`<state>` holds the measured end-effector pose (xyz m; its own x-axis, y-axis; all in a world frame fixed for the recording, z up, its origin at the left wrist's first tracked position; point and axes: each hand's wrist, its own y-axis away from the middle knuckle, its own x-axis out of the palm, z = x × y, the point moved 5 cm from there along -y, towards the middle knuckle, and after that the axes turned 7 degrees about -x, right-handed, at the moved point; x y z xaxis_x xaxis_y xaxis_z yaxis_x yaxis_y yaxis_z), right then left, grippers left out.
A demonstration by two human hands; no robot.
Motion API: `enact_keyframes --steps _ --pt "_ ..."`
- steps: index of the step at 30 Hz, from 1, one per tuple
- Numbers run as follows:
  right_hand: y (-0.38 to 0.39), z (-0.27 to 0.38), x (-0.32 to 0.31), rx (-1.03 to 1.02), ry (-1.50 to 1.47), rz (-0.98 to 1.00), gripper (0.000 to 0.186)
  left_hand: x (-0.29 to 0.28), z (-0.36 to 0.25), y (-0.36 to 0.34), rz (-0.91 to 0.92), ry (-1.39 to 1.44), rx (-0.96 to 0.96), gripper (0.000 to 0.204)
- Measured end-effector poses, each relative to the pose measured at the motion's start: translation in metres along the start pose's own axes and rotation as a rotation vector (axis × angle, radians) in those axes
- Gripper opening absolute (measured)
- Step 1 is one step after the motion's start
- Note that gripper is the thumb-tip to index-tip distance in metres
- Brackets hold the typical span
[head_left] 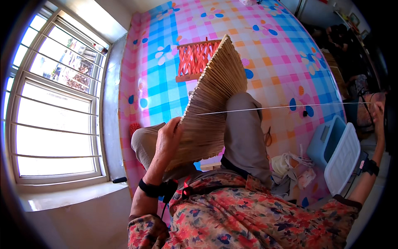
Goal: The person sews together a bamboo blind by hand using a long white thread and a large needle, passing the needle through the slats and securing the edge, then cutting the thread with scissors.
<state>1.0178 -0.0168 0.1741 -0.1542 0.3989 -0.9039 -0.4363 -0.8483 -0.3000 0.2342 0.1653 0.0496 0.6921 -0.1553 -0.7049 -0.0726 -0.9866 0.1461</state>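
Observation:
A fan-shaped panel of thin wooden sticks (207,108) stands tilted across my lap, its pale stick ends lined up along the left edge. Around that edge the fingers of my left hand (169,137) are closed, steadying the panel. A white thread (269,108) runs taut from near that edge, over my raised knee, far to the right. At its far end my right hand (378,113) is closed on the thread, arm stretched out. Whether my right fingers also hold a needle is too small to tell.
A red woven strip frame (197,60) lies beyond the panel on the checked floral sheet (282,62). To my right are scissors (268,137), a cloth bundle (290,170), and a blue box (325,143) with its white lid (343,159). A barred window (58,120) fills the left.

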Motion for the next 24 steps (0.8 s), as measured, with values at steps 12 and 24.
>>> enact_keyframes --steps 12,24 --pt "0.042 0.247 -0.022 -0.628 0.029 -0.447 0.020 0.004 -0.006 -0.002 -0.017 0.035 0.020 0.024" --pt "0.141 0.508 0.172 -1.074 -0.612 0.386 0.015 -0.015 -0.015 0.007 -0.453 -0.264 0.374 0.051"
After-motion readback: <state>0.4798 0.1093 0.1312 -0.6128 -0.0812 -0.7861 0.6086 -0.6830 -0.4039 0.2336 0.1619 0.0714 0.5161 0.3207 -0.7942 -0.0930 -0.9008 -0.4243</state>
